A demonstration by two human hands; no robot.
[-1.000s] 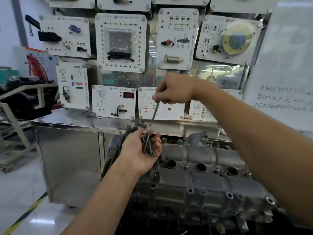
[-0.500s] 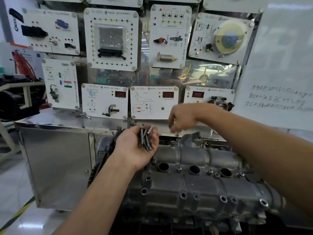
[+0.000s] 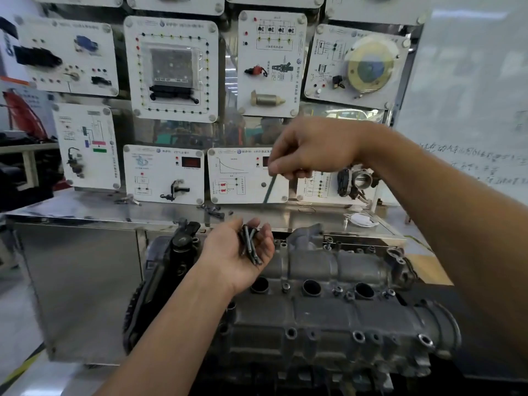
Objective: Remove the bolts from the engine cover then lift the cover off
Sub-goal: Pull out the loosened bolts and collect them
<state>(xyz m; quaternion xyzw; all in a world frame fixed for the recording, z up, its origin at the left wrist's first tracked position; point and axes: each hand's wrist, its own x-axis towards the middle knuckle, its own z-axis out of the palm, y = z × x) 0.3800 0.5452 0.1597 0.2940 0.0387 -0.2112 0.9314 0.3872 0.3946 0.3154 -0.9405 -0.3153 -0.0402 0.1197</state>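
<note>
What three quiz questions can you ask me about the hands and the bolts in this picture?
1. True or false: the left hand holds several bolts in its palm.
2. What does the right hand pinch? A) a long bolt hanging down. B) a wrench. C) a cloth.
3. Short answer: has the engine cover been lifted off yet?

Key: 1 true. 2 A. 3 no, it sits on the engine and neither hand touches it.

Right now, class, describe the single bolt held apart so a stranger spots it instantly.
Start at the grey engine cover. Above it, the right hand pinches one long dark bolt, hanging down. Unlike the bolts bundled in the left hand, it hangs alone.
</note>
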